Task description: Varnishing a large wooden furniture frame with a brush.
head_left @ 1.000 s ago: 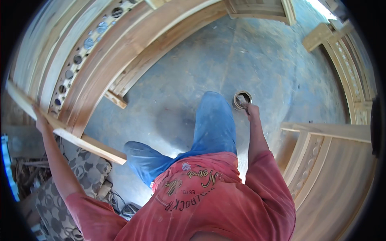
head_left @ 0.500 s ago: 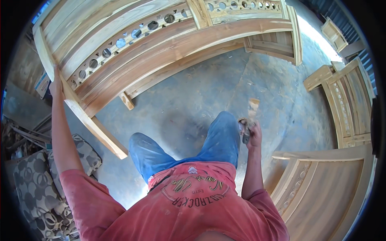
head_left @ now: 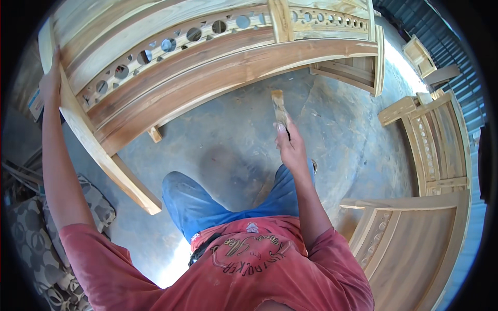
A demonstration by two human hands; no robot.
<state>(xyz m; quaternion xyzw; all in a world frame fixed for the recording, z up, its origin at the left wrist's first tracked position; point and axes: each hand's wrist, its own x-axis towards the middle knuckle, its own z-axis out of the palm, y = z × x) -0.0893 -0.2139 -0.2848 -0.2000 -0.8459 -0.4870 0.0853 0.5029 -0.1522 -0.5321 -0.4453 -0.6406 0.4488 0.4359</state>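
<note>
My left hand [head_left: 50,85] grips the curved outer post [head_left: 85,135] of a large, pale wooden furniture frame, with its fingers along the edge. A row of round holes runs through the long panel [head_left: 179,44] of this frame, above a broad reddish-brown rail [head_left: 223,67]. In my right hand [head_left: 293,147] is a flat paintbrush [head_left: 279,106], its tan tip pointing up and away from me. The brush is held over the floor, apart from the wood. Part of its dark handle is hidden by my fingers.
Another pale wooden panel [head_left: 404,243] stands close at the right, with a smaller slatted frame [head_left: 436,140] beyond it. Patterned cushions [head_left: 31,233] lie at the lower left. Grey concrete floor [head_left: 223,150] is underfoot. Corrugated metal sheeting [head_left: 441,41] is at the far right.
My right hand has swung left and forward with the paintbrush, from beside my right knee to in front of it. My left hand has shifted farther up the post.
</note>
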